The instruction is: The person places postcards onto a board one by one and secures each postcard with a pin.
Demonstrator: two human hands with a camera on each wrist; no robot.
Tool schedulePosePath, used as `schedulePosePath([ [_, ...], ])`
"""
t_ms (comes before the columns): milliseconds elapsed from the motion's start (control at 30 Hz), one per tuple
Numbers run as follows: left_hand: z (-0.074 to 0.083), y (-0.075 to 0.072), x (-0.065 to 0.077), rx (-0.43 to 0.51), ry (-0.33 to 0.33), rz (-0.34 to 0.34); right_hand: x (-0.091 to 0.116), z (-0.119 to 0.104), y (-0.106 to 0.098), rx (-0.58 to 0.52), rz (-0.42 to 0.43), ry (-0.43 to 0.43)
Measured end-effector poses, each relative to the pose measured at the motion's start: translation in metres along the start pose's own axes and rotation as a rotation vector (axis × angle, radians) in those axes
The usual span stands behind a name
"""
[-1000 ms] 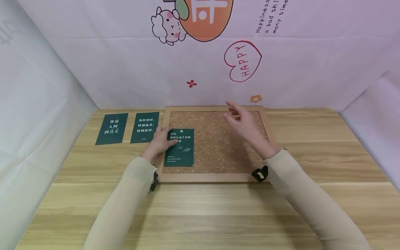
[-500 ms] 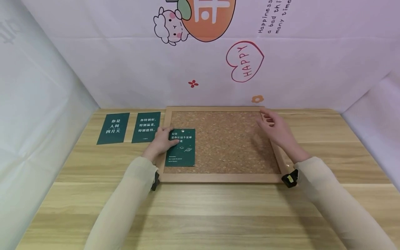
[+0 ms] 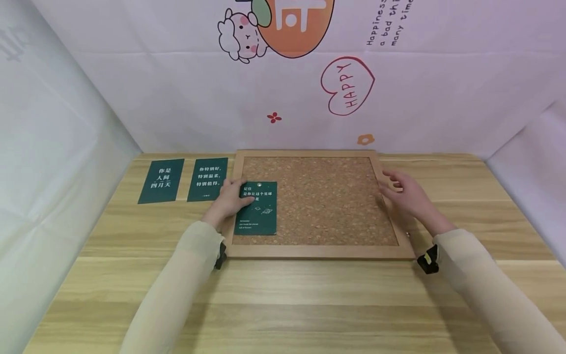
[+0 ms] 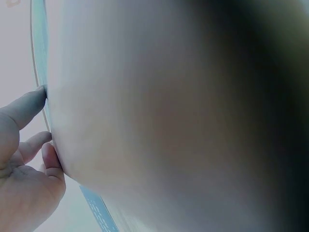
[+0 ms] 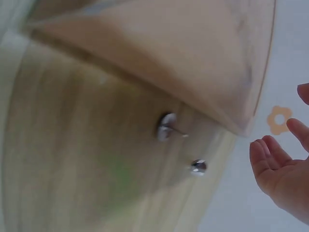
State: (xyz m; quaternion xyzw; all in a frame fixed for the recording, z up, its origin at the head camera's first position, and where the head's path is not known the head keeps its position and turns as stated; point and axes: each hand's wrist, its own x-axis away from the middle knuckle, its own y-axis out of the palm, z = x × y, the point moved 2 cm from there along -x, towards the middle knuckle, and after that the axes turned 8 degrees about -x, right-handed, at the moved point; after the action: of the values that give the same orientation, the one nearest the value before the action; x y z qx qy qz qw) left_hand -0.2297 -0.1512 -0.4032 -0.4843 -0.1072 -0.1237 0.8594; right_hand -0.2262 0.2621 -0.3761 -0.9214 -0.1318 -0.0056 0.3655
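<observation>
A dark green card (image 3: pixel 258 216) with white print lies upright at the left side of a wood-framed corkboard (image 3: pixel 327 206). A thumbtack (image 3: pixel 259 185) sits at the card's top middle. My left hand (image 3: pixel 225 199) rests over the frame's left edge, its thumb laid on the card; a blurred pale surface fills most of the left wrist view beside its fingers. Beside the board's right frame hovers my right hand (image 3: pixel 404 194), fingers loosely bent and holding nothing. In the right wrist view, two shiny thumbtacks (image 5: pixel 166 126) lie on the wooden table below the board's edge.
Two more green cards, one at the far left (image 3: pixel 161 181) and one nearer the board (image 3: pixel 207 179), lie on the table (image 3: pixel 309 305). A white printed cloth (image 3: pixel 177 98) rises behind the board. Close to the frame's lower right side is one thumbtack (image 3: pixel 408 234).
My right hand has moved right and downward, from above the cork to beside the right frame. The left hand, card and board have stayed in place.
</observation>
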Motion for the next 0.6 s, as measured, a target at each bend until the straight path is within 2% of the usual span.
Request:
schedulePosePath([
  [233,0.002,-0.001,0.002,0.014,-0.006,0.002,-0.004,0.013,0.005,-0.009,-0.079,0.013],
  [600,0.003,-0.001,0.003,0.0,-0.001,-0.003,-0.007,0.023,0.005,-0.036,-0.117,-0.012],
])
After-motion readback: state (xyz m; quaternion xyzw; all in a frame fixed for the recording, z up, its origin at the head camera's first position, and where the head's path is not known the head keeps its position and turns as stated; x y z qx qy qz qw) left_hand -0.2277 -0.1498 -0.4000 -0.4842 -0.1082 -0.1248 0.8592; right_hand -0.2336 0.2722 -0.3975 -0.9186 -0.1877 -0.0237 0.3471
